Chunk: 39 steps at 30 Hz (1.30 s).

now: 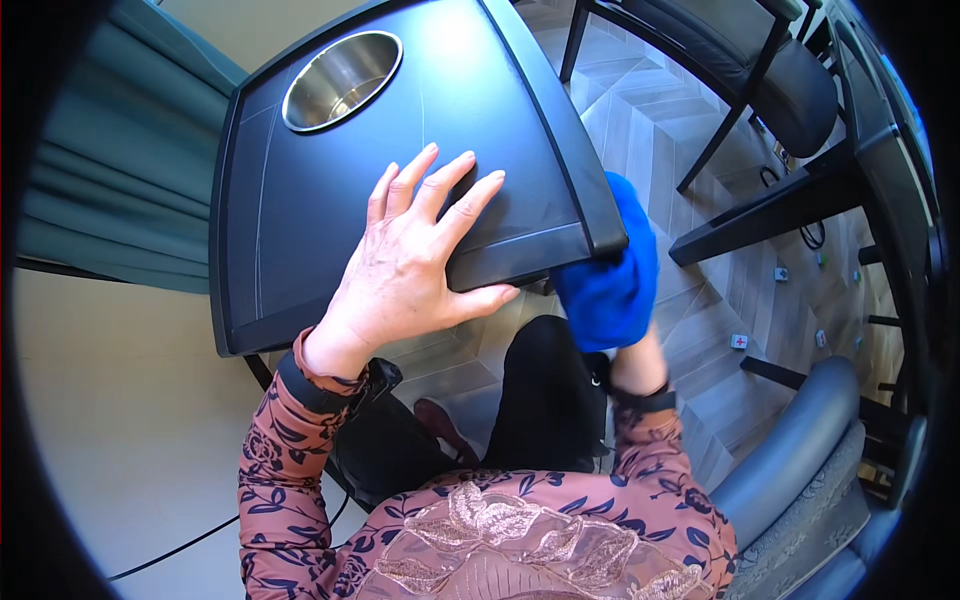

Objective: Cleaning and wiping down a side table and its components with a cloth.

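Note:
Before me stands a small black side table (337,202) with a raised rim and a round stainless-steel cup insert (341,82) sunk in its top. My left hand (409,259) rests on the table's near edge, its fingers spread flat over the top and the thumb at the rim. My right hand is covered by a blue cloth (611,285); only my right wrist (641,364) shows below it. The cloth lies against the table's near right corner and side. The fingers under it are hidden.
A teal curtain (127,150) hangs at the left. Dark chairs (720,45) stand at the upper right, and a grey-blue padded chair (795,442) is at the lower right. Several small cubes (739,342) lie on the wood-look floor (697,360). A black cable (176,547) runs at the lower left.

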Each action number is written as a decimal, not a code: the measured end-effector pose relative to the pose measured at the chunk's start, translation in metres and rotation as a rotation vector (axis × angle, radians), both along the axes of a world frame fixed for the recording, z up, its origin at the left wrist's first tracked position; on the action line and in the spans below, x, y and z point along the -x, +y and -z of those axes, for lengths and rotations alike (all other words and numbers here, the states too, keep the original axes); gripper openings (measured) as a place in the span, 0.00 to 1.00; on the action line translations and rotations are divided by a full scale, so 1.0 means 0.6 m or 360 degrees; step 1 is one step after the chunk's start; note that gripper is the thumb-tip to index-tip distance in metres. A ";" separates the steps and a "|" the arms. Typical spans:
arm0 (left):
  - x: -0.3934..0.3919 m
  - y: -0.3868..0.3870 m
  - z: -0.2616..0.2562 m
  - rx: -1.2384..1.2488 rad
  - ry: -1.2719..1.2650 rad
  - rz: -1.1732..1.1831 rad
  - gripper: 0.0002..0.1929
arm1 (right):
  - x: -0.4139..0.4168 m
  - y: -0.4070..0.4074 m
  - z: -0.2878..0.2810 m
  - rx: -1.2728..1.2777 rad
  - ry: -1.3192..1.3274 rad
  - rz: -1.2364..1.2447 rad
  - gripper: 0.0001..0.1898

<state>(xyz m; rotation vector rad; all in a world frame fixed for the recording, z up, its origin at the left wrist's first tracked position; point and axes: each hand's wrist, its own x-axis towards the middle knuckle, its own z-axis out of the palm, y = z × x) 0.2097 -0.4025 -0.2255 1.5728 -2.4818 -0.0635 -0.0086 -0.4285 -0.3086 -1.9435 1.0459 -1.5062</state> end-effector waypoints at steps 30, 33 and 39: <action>-0.022 0.000 0.007 0.0022 0.0161 0.0010 0.46 | -0.020 -0.007 -0.114 0.0572 0.0742 0.0043 0.04; -0.023 -0.001 0.010 0.0033 0.0176 0.0018 0.46 | -0.023 -0.019 -0.113 0.0545 0.0871 -0.0034 0.04; -0.023 0.000 0.009 0.0060 0.0170 0.0000 0.46 | -0.015 0.003 -0.101 0.0608 0.0796 -0.0002 0.06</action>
